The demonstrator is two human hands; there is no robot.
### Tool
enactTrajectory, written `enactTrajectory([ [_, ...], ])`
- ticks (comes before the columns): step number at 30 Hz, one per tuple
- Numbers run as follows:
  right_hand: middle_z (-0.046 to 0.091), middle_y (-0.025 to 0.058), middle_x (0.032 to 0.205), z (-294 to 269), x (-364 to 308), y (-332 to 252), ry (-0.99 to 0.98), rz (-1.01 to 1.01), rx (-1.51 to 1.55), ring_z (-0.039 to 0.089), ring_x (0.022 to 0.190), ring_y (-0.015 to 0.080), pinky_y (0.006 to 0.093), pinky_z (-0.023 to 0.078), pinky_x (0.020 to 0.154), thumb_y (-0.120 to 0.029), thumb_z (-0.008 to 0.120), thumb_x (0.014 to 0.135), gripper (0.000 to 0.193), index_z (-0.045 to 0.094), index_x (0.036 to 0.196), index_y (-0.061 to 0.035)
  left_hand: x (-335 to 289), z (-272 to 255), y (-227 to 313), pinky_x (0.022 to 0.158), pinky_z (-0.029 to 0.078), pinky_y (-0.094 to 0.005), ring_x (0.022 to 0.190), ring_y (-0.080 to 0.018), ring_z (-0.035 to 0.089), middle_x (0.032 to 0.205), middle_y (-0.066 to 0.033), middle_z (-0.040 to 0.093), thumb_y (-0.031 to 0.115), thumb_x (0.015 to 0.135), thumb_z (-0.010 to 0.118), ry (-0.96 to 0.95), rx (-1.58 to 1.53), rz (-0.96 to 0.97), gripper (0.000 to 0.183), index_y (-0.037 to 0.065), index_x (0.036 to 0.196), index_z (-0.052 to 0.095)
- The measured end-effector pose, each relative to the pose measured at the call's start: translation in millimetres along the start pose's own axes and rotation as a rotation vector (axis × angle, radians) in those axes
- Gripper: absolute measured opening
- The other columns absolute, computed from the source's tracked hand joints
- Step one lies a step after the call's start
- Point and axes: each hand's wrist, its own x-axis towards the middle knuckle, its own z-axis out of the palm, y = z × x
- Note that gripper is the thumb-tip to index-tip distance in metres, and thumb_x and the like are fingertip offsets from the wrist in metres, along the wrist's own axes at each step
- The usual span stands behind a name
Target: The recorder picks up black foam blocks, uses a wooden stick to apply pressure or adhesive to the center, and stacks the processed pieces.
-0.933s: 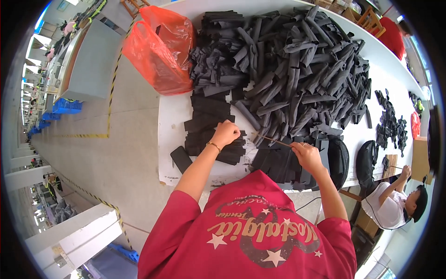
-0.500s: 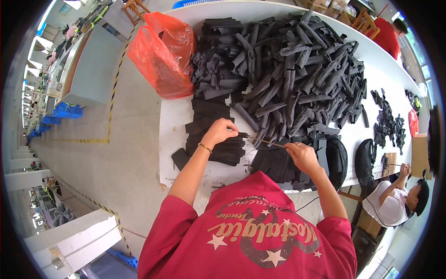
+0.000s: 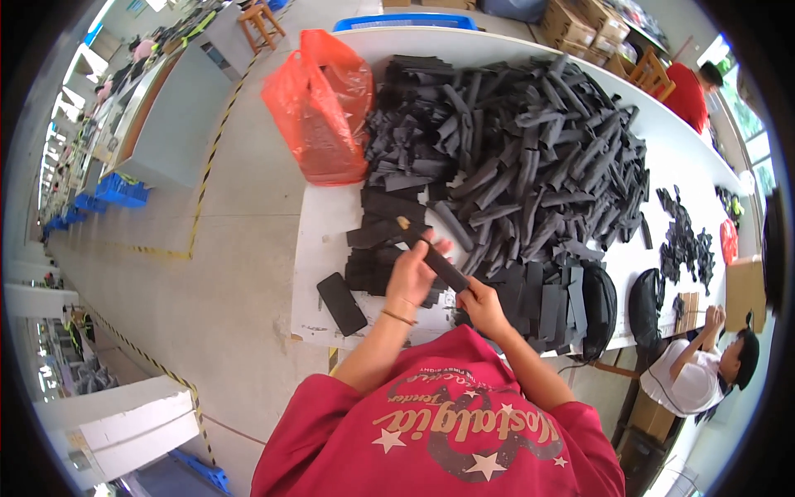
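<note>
A black fabric strip (image 3: 444, 267) slants between my hands, above the near edge of the white table. My right hand (image 3: 483, 306) is closed on its near end. Around the strip's middle curl the fingers of my left hand (image 3: 411, 273), partly hidden by it. A small tan tip (image 3: 403, 223) shows at the far end; I cannot tell what it belongs to. Flat black fabric pieces (image 3: 377, 269) lie beside and beyond my left hand. More dark flat pieces (image 3: 542, 302) are laid out right of my right hand.
A large heap of rolled black fabric pieces (image 3: 538, 157) covers the table's far side. Left of it stands a red plastic bag (image 3: 323, 124). A phone (image 3: 340, 303) lies near the left edge, a black pouch (image 3: 599, 311) to the right. A co-worker (image 3: 691, 373) sits at far right.
My hands have come closer together and nearer my body. The thin stick seen in my right hand before no longer shows; a broader black strip now spans the hands. The phone is fully uncovered.
</note>
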Motion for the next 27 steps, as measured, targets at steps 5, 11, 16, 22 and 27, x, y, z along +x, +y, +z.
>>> enactTrajectory([
  [5,0.058,0.0078,0.065,56,-4,-14,0.331,-0.065,-0.21,0.054,0.057,0.0127,0.0303,0.044,0.053,-0.001,0.05,0.089,0.019,0.056,0.107,0.0025,-12,13,-13,0.083,0.053,-0.0399,0.086,-0.0254,0.065,0.089,-0.0102,0.065,0.021,0.09,0.066,0.233,-0.051,0.152,0.028,0.005,0.111,0.06],
  [11,0.059,0.0221,0.065,64,-31,-9,0.204,0.028,-0.381,0.059,0.057,0.0396,0.0423,0.045,0.052,-0.008,0.054,0.092,0.01,0.057,0.09,0.0014,-12,25,15,0.054,0.048,-0.0299,0.062,-0.018,0.06,0.077,-0.0071,0.062,0.019,0.089,0.067,0.359,0.058,0.269,0.019,0.003,0.098,0.061],
  [16,0.059,0.0259,0.07,18,-75,-15,0.087,0.021,-0.37,0.06,0.064,0.0434,0.0447,0.045,0.053,-0.011,0.056,0.092,0.013,0.058,0.088,0.0006,-1,9,0,0.04,0.03,-0.0211,0.043,-0.0085,0.044,0.063,-0.0021,0.056,0.022,0.087,0.07,0.473,0.109,0.344,0.022,0.005,0.077,0.059],
  [22,0.06,0.022,0.068,-50,-125,-29,0.022,-0.104,-0.675,0.063,0.059,0.0364,0.0382,0.047,0.052,-0.009,0.055,0.091,0.011,0.06,0.089,0.0007,0,21,-56,0.036,0.022,-0.0225,0.037,-0.0058,0.036,0.056,0.001,0.048,0.032,0.088,0.068,0.514,0.06,0.177,0.034,0.008,0.07,0.053],
  [27,0.057,0.0203,0.062,-82,-109,-41,0.041,-0.157,-0.538,0.06,0.052,0.032,0.0367,0.044,0.048,-0.007,0.053,0.092,0.012,0.06,0.088,0.0016,-3,57,-64,0.071,0.054,-0.0354,0.072,-0.0247,0.065,0.082,-0.0104,0.062,0.054,0.092,0.053,0.448,0.05,0.375,0.057,-0.001,0.106,0.055],
])
